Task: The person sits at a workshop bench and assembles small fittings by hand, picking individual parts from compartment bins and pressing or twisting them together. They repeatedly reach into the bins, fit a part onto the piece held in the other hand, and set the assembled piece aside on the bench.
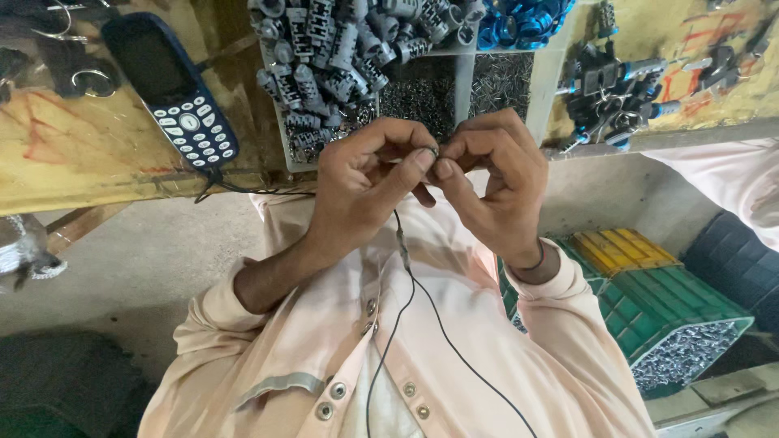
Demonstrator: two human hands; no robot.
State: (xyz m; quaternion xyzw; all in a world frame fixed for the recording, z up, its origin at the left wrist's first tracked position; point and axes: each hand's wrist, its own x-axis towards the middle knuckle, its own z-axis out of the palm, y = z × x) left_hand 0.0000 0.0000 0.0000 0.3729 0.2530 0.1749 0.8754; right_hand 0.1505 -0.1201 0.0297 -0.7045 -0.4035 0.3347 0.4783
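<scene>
My left hand [365,182] and my right hand [495,191] meet fingertip to fingertip just in front of the bench edge. Between them they pinch a small metal ring-like part [434,152], mostly hidden by the fingers. My left thumb presses on it and my right thumb and forefinger close around it from the other side. A thin black cable [406,300] hangs from below the hands and runs down over my pale pink shirt.
A white compartment tray [462,81] on the bench holds grey metal pieces [324,57], fine pins [418,93] and blue parts [519,20]. A blue keypad phone [174,89] lies left. Black and blue pieces [608,89] lie right. A green bin [649,312] of small metal parts stands lower right, beside another person's sleeve [730,178].
</scene>
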